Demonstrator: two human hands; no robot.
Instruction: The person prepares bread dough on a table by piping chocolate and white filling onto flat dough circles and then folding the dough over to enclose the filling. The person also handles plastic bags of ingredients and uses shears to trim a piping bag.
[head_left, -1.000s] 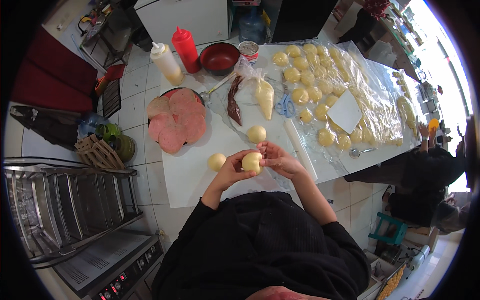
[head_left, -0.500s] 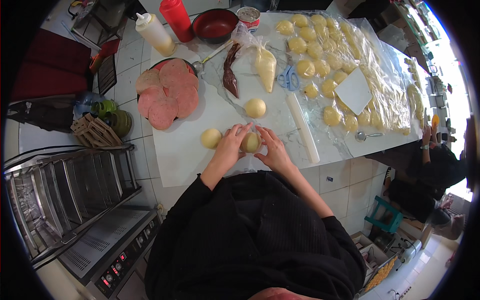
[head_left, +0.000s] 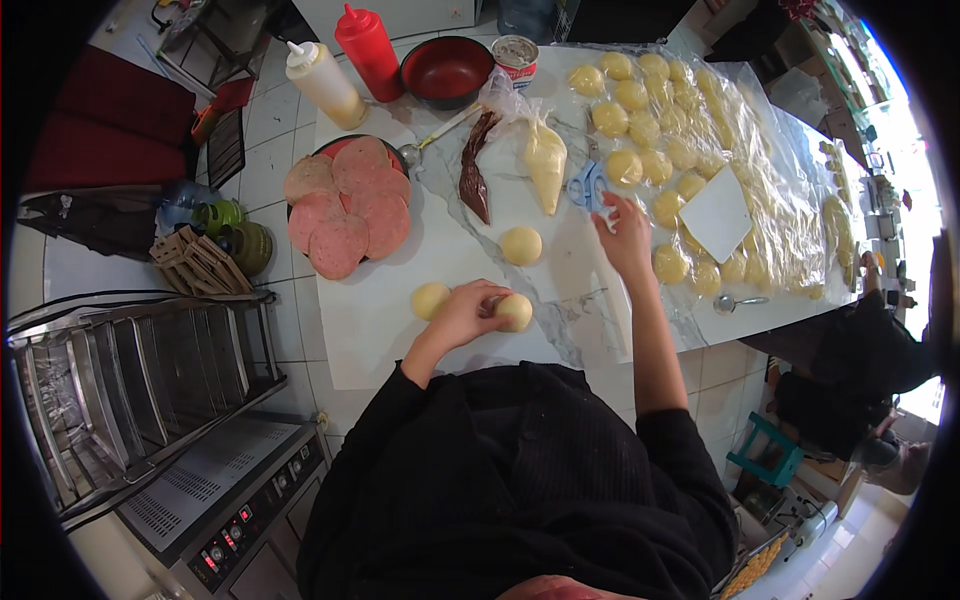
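Observation:
My left hand [head_left: 468,314] rests on the table with thumb and fingers curled against a pale dough ball [head_left: 514,312]. Another dough ball [head_left: 430,300] sits just left of that hand, partly behind it. Farther up lies a third ball [head_left: 521,245]. My right hand [head_left: 626,236] is reached out to the right, fingers apart and holding nothing I can see. It hovers beside the blue-handled scissors [head_left: 586,186] and the covered dough balls. A white rolling pin [head_left: 618,318] lies partly hidden by my right forearm.
Sliced pink meat [head_left: 348,205] covers a plate at left. Brown [head_left: 476,170] and cream [head_left: 544,168] piping bags lie mid-table. Squeeze bottles [head_left: 368,55], a bowl [head_left: 447,72] and a can [head_left: 515,60] stand behind. Plastic sheeting [head_left: 770,210] covers many dough balls, with a white scraper [head_left: 716,214] on top.
My right hand has left the dough ball and moved up and right toward the scissors. My left hand stays at the ball. The whole view has shifted slightly.

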